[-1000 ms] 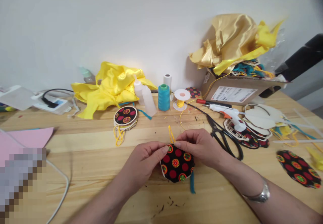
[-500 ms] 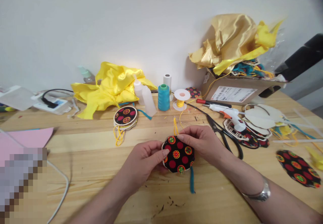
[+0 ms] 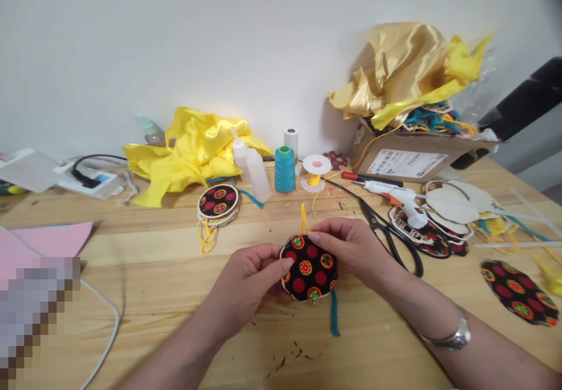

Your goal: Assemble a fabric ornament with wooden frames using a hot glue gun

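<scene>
Between my hands is a small round ornament (image 3: 306,269) faced with black patterned fabric with red, orange and green circles. A yellow cord loop (image 3: 304,218) rises from its top, and a teal tassel (image 3: 334,314) hangs from its lower right. My left hand (image 3: 259,273) pinches the left edge, thumb on the fabric face and fingers behind. With thumb and fingers closed, my right hand (image 3: 346,246) grips the upper right edge near the cord. The ornament's back is hidden. To the left lies a similar round ornament (image 3: 218,201) with yellow cord and a teal tassel.
Scissors (image 3: 386,232) and a glue gun (image 3: 397,197) lie right of my hands. Behind stand a teal thread spool (image 3: 285,170), a yellow cord spool (image 3: 314,173) and a squeeze bottle (image 3: 258,176). A stuffed cardboard box (image 3: 369,150) stands back right; a cut fabric piece (image 3: 518,293) lies at right.
The ornament has shifted very slightly to the left in my hands. Both hands keep the same grip, and nothing else has visibly moved.
</scene>
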Available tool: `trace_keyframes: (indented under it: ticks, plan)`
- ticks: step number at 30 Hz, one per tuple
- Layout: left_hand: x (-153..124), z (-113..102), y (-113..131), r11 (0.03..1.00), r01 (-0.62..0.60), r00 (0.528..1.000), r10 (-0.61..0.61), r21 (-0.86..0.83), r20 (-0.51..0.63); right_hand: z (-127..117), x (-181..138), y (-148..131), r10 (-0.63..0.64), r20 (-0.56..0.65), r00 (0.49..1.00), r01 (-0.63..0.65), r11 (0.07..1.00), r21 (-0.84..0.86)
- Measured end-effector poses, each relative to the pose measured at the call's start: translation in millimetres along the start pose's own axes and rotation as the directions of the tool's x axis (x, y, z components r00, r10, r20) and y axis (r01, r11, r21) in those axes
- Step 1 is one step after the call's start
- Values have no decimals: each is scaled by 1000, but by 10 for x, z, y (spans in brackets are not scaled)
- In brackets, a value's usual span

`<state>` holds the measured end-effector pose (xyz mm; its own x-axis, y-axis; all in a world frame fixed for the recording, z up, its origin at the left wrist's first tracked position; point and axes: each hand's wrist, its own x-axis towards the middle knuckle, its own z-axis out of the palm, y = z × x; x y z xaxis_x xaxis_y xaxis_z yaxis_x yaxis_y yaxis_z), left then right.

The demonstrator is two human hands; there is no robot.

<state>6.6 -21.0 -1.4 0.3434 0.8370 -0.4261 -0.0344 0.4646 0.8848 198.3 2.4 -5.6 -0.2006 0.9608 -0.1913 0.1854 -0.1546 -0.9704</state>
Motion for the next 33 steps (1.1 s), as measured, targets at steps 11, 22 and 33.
trace_keyframes:
  ticks: [11, 22, 33]
  plan:
    - [13, -63, 3, 997, -26, 998, 21, -66, -64, 4, 1, -33, 72, 35, 997, -74, 995, 67]
    - [-20, -34, 20, 989, -97, 989, 108, 111, -101, -7, 11, -40, 8, 1, 1000, -8, 997, 81]
    - [-82, -117, -83, 266, -461, 572, 818, 846, 54, -87, 17, 10, -534, -115, 837, 538, 843, 2]
